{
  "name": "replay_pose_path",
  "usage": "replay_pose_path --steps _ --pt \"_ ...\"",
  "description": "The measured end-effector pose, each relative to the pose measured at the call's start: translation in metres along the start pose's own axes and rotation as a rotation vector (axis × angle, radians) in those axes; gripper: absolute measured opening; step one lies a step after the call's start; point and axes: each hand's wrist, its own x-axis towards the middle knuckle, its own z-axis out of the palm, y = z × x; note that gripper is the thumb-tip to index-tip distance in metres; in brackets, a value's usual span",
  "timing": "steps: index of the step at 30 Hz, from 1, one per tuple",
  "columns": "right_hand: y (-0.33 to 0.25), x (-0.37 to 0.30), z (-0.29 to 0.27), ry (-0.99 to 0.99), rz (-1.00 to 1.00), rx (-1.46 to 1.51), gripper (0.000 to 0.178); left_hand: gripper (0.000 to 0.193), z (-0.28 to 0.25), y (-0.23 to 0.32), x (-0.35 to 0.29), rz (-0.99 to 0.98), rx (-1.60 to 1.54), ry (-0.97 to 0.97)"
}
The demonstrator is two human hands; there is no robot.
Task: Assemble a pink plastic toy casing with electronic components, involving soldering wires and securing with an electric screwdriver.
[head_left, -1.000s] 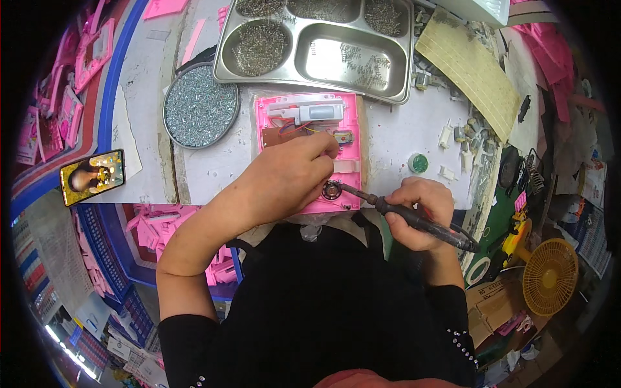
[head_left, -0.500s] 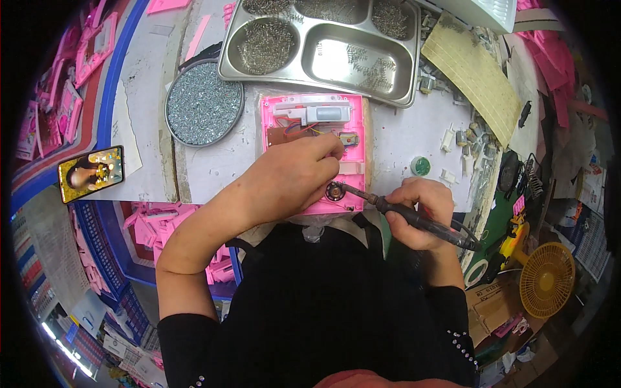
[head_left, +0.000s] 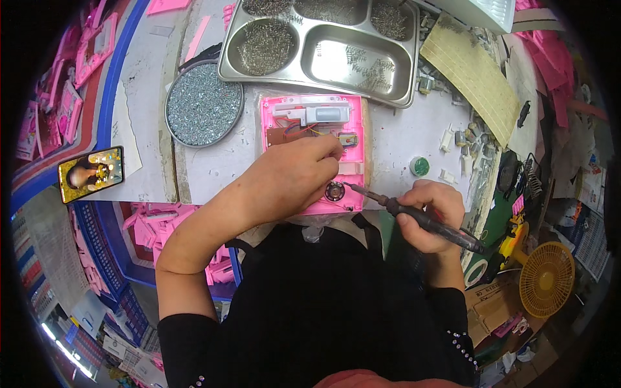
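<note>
A pink plastic housing (head_left: 352, 187) lies on the table before me, with a grey-white module (head_left: 328, 114), a brown board (head_left: 278, 136), thin wires and a small round speaker (head_left: 335, 191) in it. My left hand (head_left: 304, 165) rests across its left half, the fingers bent and pressed together; what they pinch is hidden beneath them. A soldering iron (head_left: 427, 222) is gripped by its dark handle in my right hand (head_left: 436, 210). Its thin metal tip points left at the speaker's right edge; a small gap seems to lie between them.
Behind the housing stands a steel compartment tray (head_left: 317, 81) of springs and small screws. A round dish (head_left: 204, 103) of metal pins sits left, near a propped phone (head_left: 91, 173). To the right are a small green-filled pot (head_left: 420, 166), loose switch-like parts (head_left: 467, 145) and a yellow fan (head_left: 546, 279).
My right hand has drawn the soldering iron slightly to the right, its tip moving off the speaker's edge. My left hand and the housing stay almost where they were.
</note>
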Motion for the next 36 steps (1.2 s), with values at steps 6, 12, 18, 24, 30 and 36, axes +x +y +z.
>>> replay_pose_path --steps 6,12,18,24,30,36 --pt "0.000 -0.003 -0.005 0.057 -0.030 0.002 0.019 0.014 0.000 -0.001 0.000 -0.013 -0.036 0.046" --pt "0.000 0.000 -0.004 0.015 -0.051 0.002 0.020 0.015 0.001 0.004 -0.001 -0.027 -0.010 0.076" --pt "0.001 0.002 0.000 -0.047 -0.044 0.005 0.022 0.014 0.002 0.011 0.003 -0.039 0.082 0.031" --pt "0.002 0.003 0.001 -0.064 -0.041 -0.010 0.023 0.007 -0.002 0.017 0.010 -0.025 0.154 -0.042" --pt "0.002 0.004 0.003 -0.075 -0.023 -0.007 0.023 0.006 -0.004 0.020 0.014 0.005 0.211 -0.077" --pt "0.002 0.007 0.002 -0.090 -0.046 -0.031 0.022 0.011 -0.009 0.027 0.019 -0.039 0.243 -0.172"
